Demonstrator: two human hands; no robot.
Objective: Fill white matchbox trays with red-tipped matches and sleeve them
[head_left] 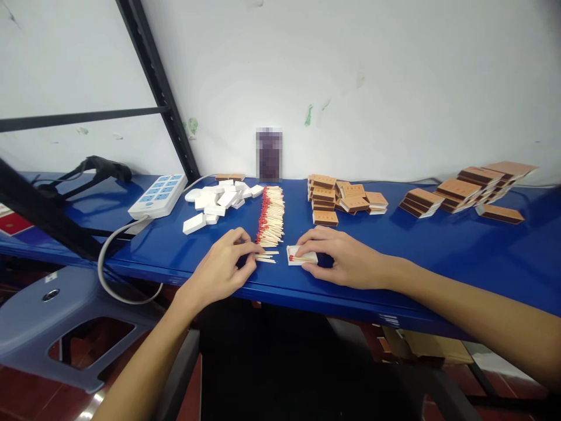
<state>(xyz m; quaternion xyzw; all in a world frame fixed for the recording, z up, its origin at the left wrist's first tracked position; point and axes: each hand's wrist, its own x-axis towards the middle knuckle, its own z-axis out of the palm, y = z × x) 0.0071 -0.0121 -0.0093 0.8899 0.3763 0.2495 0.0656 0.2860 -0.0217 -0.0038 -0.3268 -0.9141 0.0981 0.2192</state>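
Near the front edge of a smooth blue tabletop [438, 257] sits a shallow white cardboard tray [291, 252] holding red-tipped matches [298, 258]; likely light and crushable, best held lightly across its long sides, where the right hand [346, 257] pinches it. The left hand [223, 266] touches slender pale wooden matchsticks [269, 257], probably snappable; whether it pinches them, I cannot tell. Behind rises a scuffed white wall [350, 70].

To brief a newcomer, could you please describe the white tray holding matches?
On the blue table runs a row of red-tipped matches. Right of its near end sits the white rectangular tray, under the right hand, unlike the piled white boxes.
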